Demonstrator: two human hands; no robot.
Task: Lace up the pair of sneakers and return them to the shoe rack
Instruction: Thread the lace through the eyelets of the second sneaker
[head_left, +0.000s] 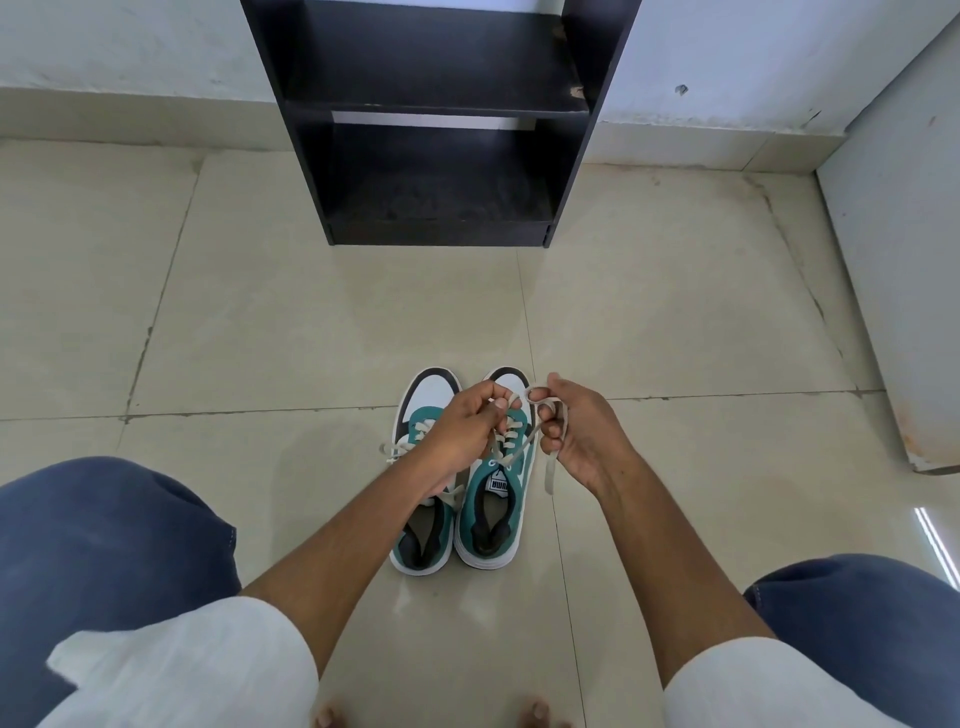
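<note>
Two white, teal and black sneakers stand side by side on the floor tiles, toes pointing away from me. The left sneaker (422, 540) is partly hidden under my left forearm, and its lace lies in a bow. Above the right sneaker (493, 519), my left hand (465, 431) pinches one end of the white lace (549, 470). My right hand (579, 431) holds the other end, looped round its fingers, with the tail hanging down. The black shoe rack (441, 119) stands against the wall straight ahead, its visible shelves bare.
My knees in blue trousers frame the shoes at the lower left (104, 530) and lower right (857, 597). A white cabinet or door panel (904, 291) stands at the right. Open tile floor (415, 312) lies between shoes and rack.
</note>
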